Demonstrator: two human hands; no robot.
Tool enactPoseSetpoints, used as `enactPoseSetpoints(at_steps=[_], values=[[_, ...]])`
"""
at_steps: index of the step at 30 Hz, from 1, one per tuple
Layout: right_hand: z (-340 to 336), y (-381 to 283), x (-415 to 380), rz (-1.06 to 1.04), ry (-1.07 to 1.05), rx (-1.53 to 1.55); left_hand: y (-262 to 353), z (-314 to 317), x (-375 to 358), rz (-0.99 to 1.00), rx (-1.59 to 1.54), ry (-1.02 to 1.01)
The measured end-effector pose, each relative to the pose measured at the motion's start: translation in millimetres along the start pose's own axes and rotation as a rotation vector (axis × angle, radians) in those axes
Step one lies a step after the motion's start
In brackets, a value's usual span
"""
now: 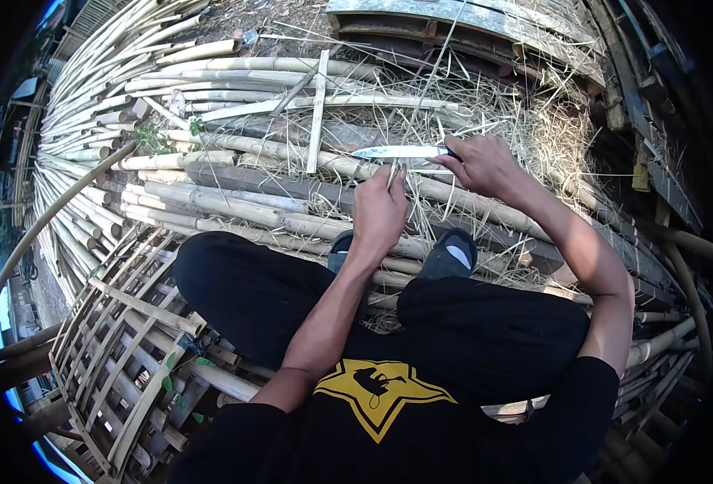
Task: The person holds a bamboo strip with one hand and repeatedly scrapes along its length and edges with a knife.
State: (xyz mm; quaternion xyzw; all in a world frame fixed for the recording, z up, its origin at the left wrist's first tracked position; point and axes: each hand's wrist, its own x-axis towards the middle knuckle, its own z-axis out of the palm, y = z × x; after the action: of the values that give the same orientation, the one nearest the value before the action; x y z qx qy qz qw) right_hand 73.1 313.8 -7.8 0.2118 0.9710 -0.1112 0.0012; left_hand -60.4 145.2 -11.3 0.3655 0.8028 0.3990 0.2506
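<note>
My right hand is closed around the handle of a knife, whose blade points left. Just below the blade, my left hand pinches a thin bamboo strip between thumb and fingers. From the pinch the strip runs up past the blade toward the top of the view, and the blade overlaps it here. Both hands are above bamboo poles laid crosswise in front of my feet. A flat split bamboo slat rests on those poles, left of the blade.
Thin shavings are heaped at the upper right. Behind them stands a wooden pallet. A large stack of bamboo poles fills the left. An openwork bamboo frame lies beside my left knee. Sandals are on my feet.
</note>
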Motion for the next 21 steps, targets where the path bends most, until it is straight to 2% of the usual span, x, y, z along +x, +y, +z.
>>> enactPoseSetpoints(at_steps=[2,3,5,6,7,8,9,10,11,12,13,15,16,17,19,20,21], values=[[-8,36,11,0.244,0.089,0.147,-9,-1,-4,-0.04,0.01,-0.03],[-19,70,12,0.317,0.088,-0.021,-12,0,-8,-0.035,0.009,-0.027],[-26,122,11,0.459,0.229,-0.093,-16,5,-10,0.114,0.03,-0.031],[-34,136,12,0.661,0.23,0.044,-18,9,-8,0.135,0.028,-0.033],[-43,168,11,0.737,0.154,0.119,-18,7,-10,0.139,0.024,-0.039],[-51,178,0,0.906,0.298,-0.047,-18,3,-11,0.074,0.037,-0.064],[-61,207,-15,0.933,0.273,-0.198,-17,-1,-11,0.005,0.056,-0.087],[-71,225,-27,1.065,0.289,-0.162,-13,-6,-9,-0.002,0.048,-0.114],[-59,279,-39,1.148,0.342,-0.029,-17,-6,-7,-0.004,0.053,-0.101],[-59,282,-40,1.206,0.447,0.09,-23,-2,-5,0.03,-0.019,-0.087],[-52,283,-46,1.221,0.456,0.129,-28,2,-5,0.064,-0.094,-0.083],[-35,259,-54,1.055,0.369,0.13,-30,8,-4,0.083,-0.123,-0.131],[-17,246,-51,0.941,0.441,0.054,-25,10,-6,-0.071,-0.317,-0.202],[-21,213,-46,0.864,0.336,0.216,-20,11,-6,-0.227,-0.509,-0.269],[-16,142,-29,0.602,0.397,0.413,-11,6,-6,-0.254,-0.556,-0.339],[-5,124,-23,0.524,0.299,0.518,-8,6,-5,-0.286,-0.685,-0.372],[-2,101,-15,0.398,0.197,0.487,-7,5,-5,-0.318,-0.816,-0.403]])
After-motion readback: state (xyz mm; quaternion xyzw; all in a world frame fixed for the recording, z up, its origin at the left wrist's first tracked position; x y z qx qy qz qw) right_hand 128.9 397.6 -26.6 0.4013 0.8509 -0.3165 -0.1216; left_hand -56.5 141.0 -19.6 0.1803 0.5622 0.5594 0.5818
